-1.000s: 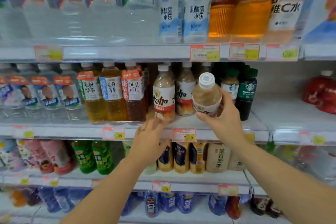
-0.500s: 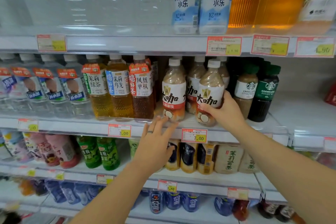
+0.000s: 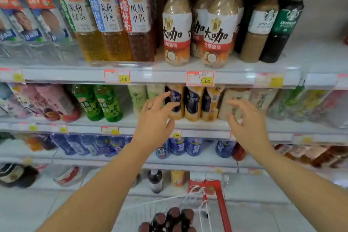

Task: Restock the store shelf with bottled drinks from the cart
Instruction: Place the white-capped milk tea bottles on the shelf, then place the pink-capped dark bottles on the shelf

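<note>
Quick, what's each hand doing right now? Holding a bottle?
Left hand: open, holding nothing.
Right hand: open, fingers loosely bent, holding nothing.

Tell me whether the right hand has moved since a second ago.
Yes. The right hand was up at the coffee bottle above the red-framed price tag; now it hangs below that tag, empty, fingers loosely curled.

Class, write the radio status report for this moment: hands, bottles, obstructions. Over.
Left hand open, empty; right hand open, empty. White-capped beige bottle upright at shelf front. Dark-capped bottles in cart. Nothing in the way.
</note>
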`<act>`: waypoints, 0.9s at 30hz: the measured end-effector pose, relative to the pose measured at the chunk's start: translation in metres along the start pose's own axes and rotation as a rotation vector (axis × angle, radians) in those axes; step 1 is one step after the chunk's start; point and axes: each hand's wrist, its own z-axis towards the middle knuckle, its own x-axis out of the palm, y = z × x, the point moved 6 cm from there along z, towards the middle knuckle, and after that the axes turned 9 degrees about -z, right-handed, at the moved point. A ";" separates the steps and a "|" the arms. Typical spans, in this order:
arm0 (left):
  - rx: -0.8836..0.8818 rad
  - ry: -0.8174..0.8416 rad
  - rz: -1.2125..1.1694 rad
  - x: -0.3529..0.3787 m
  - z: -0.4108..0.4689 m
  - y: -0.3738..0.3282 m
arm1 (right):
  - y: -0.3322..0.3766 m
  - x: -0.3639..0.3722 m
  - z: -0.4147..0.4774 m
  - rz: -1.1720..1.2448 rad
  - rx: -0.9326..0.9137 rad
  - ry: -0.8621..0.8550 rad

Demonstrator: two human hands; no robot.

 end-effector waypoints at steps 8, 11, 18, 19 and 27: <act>-0.324 0.382 -0.258 0.150 -0.172 0.037 | -0.133 0.121 -0.213 -0.014 0.697 0.658; -0.511 0.559 -0.332 0.196 -0.229 0.047 | -0.150 0.145 -0.279 -0.035 0.888 0.894; -0.740 0.762 -0.523 0.283 -0.295 0.042 | -0.166 0.185 -0.331 -0.045 0.871 0.967; -0.754 0.772 -0.545 0.294 -0.295 0.038 | -0.170 0.187 -0.333 -0.037 0.865 0.955; -0.812 0.748 -0.237 0.358 -0.303 0.050 | -0.207 0.168 -0.343 0.062 0.939 0.830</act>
